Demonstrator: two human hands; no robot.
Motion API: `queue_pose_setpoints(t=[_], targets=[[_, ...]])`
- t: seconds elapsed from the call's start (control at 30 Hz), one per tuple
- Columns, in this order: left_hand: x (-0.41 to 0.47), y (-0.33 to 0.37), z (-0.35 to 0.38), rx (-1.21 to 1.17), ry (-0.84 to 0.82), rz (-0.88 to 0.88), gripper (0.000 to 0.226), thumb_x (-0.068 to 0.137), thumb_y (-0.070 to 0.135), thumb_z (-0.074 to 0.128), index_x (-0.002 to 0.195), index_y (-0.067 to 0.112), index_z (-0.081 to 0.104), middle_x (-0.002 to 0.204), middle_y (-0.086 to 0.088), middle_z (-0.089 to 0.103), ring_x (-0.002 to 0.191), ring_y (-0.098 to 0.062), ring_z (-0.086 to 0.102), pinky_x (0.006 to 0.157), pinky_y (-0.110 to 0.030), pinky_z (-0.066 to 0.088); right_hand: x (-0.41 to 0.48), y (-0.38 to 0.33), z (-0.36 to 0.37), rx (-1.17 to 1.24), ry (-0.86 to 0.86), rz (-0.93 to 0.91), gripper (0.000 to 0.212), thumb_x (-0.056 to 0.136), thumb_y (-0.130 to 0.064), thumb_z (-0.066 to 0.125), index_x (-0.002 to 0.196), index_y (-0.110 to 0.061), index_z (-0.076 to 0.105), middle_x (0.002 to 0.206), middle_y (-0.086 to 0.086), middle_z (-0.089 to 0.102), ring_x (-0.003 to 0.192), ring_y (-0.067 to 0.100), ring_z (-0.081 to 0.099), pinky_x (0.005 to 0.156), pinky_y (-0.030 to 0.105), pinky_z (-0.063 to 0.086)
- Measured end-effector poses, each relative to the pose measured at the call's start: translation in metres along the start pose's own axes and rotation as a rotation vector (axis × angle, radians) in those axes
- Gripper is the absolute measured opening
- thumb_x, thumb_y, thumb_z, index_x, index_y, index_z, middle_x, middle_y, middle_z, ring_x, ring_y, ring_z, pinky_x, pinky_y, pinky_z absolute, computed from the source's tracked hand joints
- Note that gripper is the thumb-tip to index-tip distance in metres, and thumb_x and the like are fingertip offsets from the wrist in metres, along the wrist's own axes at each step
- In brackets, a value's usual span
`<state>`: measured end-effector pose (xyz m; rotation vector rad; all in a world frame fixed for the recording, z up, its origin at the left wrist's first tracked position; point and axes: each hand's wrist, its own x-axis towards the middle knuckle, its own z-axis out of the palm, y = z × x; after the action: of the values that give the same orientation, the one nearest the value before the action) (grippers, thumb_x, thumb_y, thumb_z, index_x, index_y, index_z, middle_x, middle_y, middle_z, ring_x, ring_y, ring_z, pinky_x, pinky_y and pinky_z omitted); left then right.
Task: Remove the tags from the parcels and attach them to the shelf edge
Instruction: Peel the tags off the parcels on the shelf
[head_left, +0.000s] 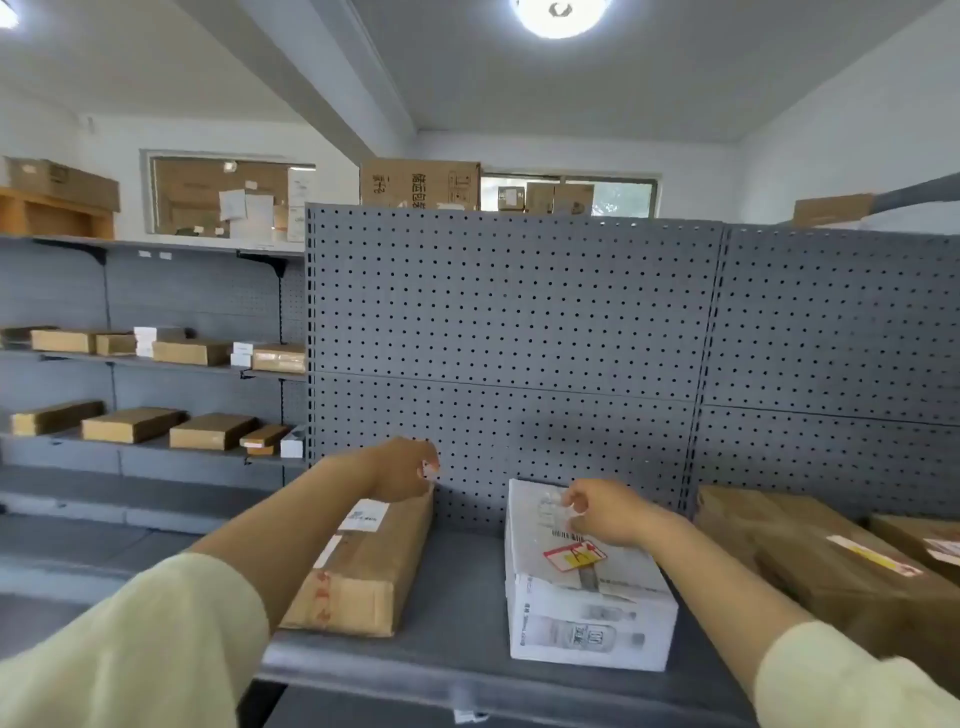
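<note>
Head view: a white box (582, 597) lies lengthwise on a grey shelf (457, 587), and everything else is placed from it. On the box's top, about halfway along, sits a red and yellow tag (574, 555), with a barcode strip just behind it.

The right hand (602, 512) rests over the far half of the box. Its fingers are curled, and thumb and forefinger are drawn together at a pale label (551, 506) near the box's far end. That spot is blurred, so I cannot tell whether the grip has closed on the label.

Left of the box, apart from it, a long brown parcel (363, 566) lies the same way with a white label (363, 515) on top. The left hand (410, 470) is at that parcel's far end, its grip closed with the fingers curled round a small white and red scrap (429, 470).

Right of the box more brown parcels (831, 566) fill the shelf. Behind the box a grey pegboard panel (509, 338) rises. In front of the box runs the shelf edge (467, 691).
</note>
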<state>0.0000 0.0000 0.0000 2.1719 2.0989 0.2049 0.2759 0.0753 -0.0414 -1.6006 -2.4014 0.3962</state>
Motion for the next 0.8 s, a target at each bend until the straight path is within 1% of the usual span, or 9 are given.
queue_pose_setpoints(t=[0.1,0.17,0.3,0.4,0.5,0.6,0.7,0.73,0.8], targets=[[0.005,-0.010,0.012,0.084,-0.065,-0.023,0.039,0.095,0.020,0.045,0.134,0.021,0.047,0.135,-0.008,0.054,0.120,-0.029,0.053,0.101,-0.044,0.044,0.005,0.017,0.014,-0.098,-0.068,0.030,0.033,0.089,-0.019,0.059,0.122,-0.018,0.056,0.130,0.006,0.052,0.109,0.020,0.052,0.088,0.025,0.044],[0.005,-0.012,0.016,0.100,-0.087,-0.029,0.038,0.095,0.022,0.047,0.134,0.022,0.047,0.132,-0.007,0.056,0.118,-0.029,0.054,0.101,-0.046,0.045,0.005,0.028,0.020,-0.119,-0.108,0.059,0.033,0.089,-0.020,0.057,0.123,-0.019,0.056,0.133,0.007,0.051,0.115,0.022,0.048,0.092,0.026,0.042],[0.014,-0.011,0.026,0.088,-0.080,-0.010,0.038,0.096,0.022,0.046,0.135,0.020,0.046,0.135,-0.009,0.054,0.120,-0.029,0.053,0.101,-0.043,0.044,0.007,0.039,0.030,-0.137,-0.112,0.053,0.035,0.091,-0.015,0.052,0.125,-0.017,0.055,0.135,0.008,0.050,0.126,0.026,0.041,0.096,0.026,0.037],[0.025,-0.005,0.033,0.080,-0.085,0.003,0.038,0.097,0.018,0.046,0.135,0.019,0.048,0.137,-0.005,0.053,0.125,-0.026,0.050,0.101,-0.035,0.040,0.014,0.039,0.032,-0.182,-0.097,0.014,0.037,0.090,-0.011,0.052,0.127,-0.017,0.054,0.134,0.008,0.051,0.119,0.024,0.047,0.100,0.030,0.041],[0.034,0.004,0.040,0.073,-0.088,0.023,0.037,0.099,0.018,0.045,0.135,0.018,0.049,0.136,-0.003,0.053,0.124,-0.024,0.050,0.095,-0.029,0.036,0.019,0.038,0.034,-0.258,-0.112,-0.027,0.042,0.090,-0.005,0.050,0.129,-0.020,0.052,0.134,0.007,0.050,0.116,0.024,0.049,0.100,0.034,0.042],[0.039,0.011,0.044,0.068,-0.100,0.041,0.037,0.100,0.019,0.047,0.136,0.018,0.049,0.136,-0.005,0.054,0.125,-0.024,0.051,0.098,-0.028,0.037,0.023,0.036,0.035,-0.379,-0.117,-0.088,0.052,0.088,-0.001,0.047,0.135,-0.023,0.046,0.135,0.006,0.050,0.116,0.025,0.050,0.099,0.037,0.043],[0.041,0.013,0.047,0.092,-0.126,0.046,0.037,0.099,0.020,0.045,0.137,0.019,0.049,0.139,-0.004,0.053,0.126,-0.025,0.050,0.101,-0.031,0.038,0.026,0.036,0.036,-0.445,-0.121,-0.125,0.061,0.087,0.001,0.047,0.141,-0.026,0.039,0.143,0.005,0.045,0.125,0.026,0.045,0.104,0.038,0.039],[0.041,0.013,0.048,0.099,-0.129,0.047,0.037,0.099,0.021,0.045,0.136,0.020,0.049,0.139,-0.003,0.052,0.125,-0.024,0.051,0.101,-0.032,0.038,0.027,0.036,0.037,-0.447,-0.131,-0.130,0.061,0.088,0.001,0.046,0.142,-0.026,0.038,0.145,0.005,0.043,0.128,0.026,0.043,0.106,0.038,0.038],[0.040,0.011,0.049,0.122,-0.131,0.044,0.037,0.099,0.023,0.045,0.136,0.023,0.050,0.139,0.000,0.052,0.125,-0.022,0.051,0.101,-0.032,0.039,0.028,0.035,0.038,-0.471,-0.149,-0.146,0.056,0.090,0.000,0.045,0.141,-0.023,0.042,0.144,0.006,0.044,0.127,0.027,0.044,0.105,0.038,0.038]])
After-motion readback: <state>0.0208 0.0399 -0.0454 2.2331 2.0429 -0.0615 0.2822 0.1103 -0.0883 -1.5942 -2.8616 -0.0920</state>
